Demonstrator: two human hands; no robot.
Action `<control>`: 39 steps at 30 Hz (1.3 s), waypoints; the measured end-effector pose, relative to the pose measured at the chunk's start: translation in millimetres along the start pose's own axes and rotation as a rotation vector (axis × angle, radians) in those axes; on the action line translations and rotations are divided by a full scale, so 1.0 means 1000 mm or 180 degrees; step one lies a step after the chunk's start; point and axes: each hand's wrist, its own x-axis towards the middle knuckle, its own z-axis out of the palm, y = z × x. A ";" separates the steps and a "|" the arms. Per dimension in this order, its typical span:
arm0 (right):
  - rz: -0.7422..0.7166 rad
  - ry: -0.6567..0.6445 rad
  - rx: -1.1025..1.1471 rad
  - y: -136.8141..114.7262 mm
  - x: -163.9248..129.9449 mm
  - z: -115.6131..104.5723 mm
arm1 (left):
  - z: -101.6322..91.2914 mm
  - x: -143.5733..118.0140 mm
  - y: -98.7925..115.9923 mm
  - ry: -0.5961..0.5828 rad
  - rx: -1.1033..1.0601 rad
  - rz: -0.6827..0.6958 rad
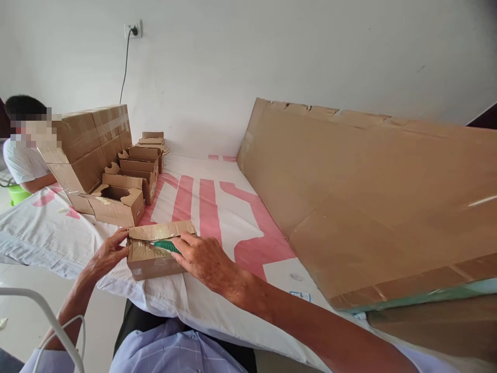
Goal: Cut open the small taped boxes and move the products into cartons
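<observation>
While our left hand steadies the taped cardboard box at lower left, our right hand pinches the green cutter, lying crosswise along its top seam.

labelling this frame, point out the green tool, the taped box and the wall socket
green tool (166, 245), head view, on its ridged handle
taped box (149, 264), head view, on its front face
wall socket (133, 29), head view, on the plate
</observation>
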 end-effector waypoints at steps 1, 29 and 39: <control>0.0003 0.0020 -0.0008 0.000 -0.002 0.001 | 0.000 0.000 0.001 0.0008 0.0044 0.0001; 0.0520 0.0304 0.1678 0.085 -0.022 -0.021 | -0.004 0.005 0.011 -0.0006 0.0127 -0.0139; 0.0794 0.0617 0.2025 0.122 -0.052 -0.008 | -0.008 0.006 0.009 0.0101 0.0184 -0.0168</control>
